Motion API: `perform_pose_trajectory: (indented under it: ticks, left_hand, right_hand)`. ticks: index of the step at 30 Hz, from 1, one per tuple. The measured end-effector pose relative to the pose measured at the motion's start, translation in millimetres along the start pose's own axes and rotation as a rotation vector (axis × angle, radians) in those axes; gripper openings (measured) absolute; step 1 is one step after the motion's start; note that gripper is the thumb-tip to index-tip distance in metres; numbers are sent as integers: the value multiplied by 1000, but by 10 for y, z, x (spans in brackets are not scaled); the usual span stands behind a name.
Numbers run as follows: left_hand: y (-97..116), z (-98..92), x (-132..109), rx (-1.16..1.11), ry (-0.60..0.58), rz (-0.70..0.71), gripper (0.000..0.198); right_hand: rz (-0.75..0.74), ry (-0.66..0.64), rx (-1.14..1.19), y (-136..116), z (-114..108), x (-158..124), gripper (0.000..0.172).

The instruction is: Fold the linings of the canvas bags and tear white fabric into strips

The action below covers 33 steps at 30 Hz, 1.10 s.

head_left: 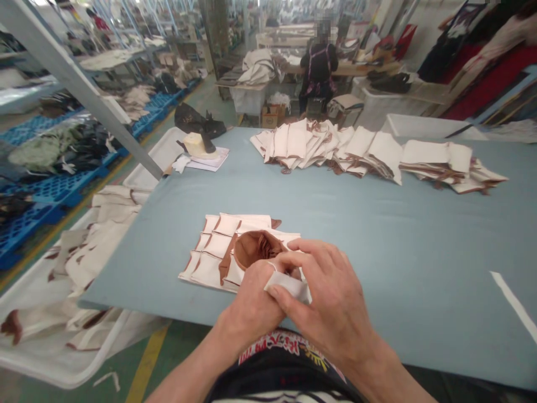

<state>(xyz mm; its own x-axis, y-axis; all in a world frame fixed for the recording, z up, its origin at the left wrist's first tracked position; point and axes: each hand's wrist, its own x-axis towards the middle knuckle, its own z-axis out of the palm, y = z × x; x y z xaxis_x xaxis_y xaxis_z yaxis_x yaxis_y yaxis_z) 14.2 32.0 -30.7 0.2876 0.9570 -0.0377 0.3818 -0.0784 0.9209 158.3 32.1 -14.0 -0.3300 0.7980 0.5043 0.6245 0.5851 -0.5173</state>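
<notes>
Just above the table's near edge, a cream fabric pouch (234, 272) with a brown lining is spread at its mouth, the lining showing inside. My left hand (255, 296) is closed on the pouch's near side, its fingers largely hidden. My right hand (331, 282) curls over the same side, thumb and fingers pinching a cream corner of the pouch. Beneath and behind it, several cream pieces with brown edging (226, 224) lie in overlapping rows on the blue-grey table (403, 246).
A long heap of cream and brown pieces (327, 145) lies along the table's far side. At the far left corner a yellowish block (195, 144) rests on papers. A white bin (75, 375) with more pieces stands left. A white strip (514, 305) lies right. A person (319, 67) is beyond.
</notes>
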Motion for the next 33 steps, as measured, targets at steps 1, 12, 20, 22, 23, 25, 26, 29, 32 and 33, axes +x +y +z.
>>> perform_pose_trajectory:
  ticks: [1,12,20,22,23,25,26,29,32,33]
  left_hand:
    - [-2,-1,-2,-2,-42,14,9]
    - [45,7,-59,12,-153,64,13]
    - [82,-41,-68,-39,-194,67,12]
    - [87,-57,-82,-54,-184,18,19]
    - [86,-66,-90,-60,-167,-10,26]
    - [80,-92,-106,-77,-117,-63,32]
    - [78,-110,-113,-90,-94,-84,32]
    - [76,-182,-125,-151,-66,-101,31]
    - [72,-254,-129,-216,-76,-101,33]
    - [68,-273,-131,-240,-84,-106,35]
  right_hand:
    - [-8,-14,45,11,3,5,17]
    - [56,-206,487,49,-72,-21,19]
    - [158,-39,605,-9,1,-105,11]
    - [256,-15,687,-1,-32,-136,14]
    - [315,-5,721,8,-54,-151,15]
    - [434,9,755,28,-101,-177,17]
    - [482,9,759,37,-124,-187,18]
    - [572,-29,779,45,-173,-206,22]
    - [632,-85,805,38,-175,-228,24]
    - [647,-99,802,37,-167,-236,25]
